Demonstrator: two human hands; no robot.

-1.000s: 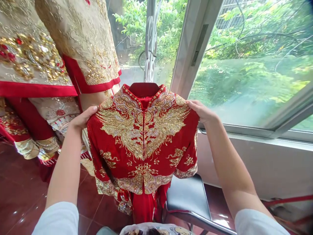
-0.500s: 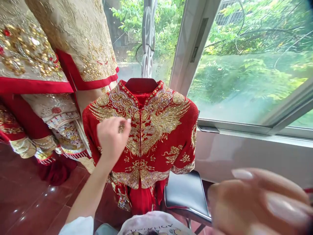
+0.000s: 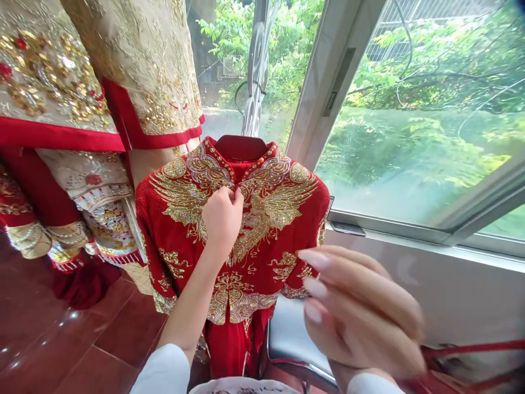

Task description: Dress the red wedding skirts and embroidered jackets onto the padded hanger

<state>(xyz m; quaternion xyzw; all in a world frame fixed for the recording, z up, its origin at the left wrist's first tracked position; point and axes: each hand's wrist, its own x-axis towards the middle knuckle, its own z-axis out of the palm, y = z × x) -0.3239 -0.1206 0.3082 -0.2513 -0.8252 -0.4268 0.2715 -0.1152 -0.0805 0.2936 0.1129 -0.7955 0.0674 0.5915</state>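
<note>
A red jacket with gold embroidery hangs on a dark red hanger, its front facing me. My left hand pinches the jacket's front opening just below the collar; what small part sits between thumb and finger is hidden. Close to the camera, my right hand is raised at the right, fingers stretched toward the jacket but apart from it. Nothing shows in it. Below the jacket hangs a red pleated skirt.
Cream and gold beaded garments with red trim hang at the left. A metal scroll stand carries the hanger hook before the window. A phone-like dark object lies on the sill. A grey-seated chair stands below.
My left hand has moved right onto the jacket's front opening and closed there. My right hand has come in from the lower right toward the jacket, fingers stretching out.
</note>
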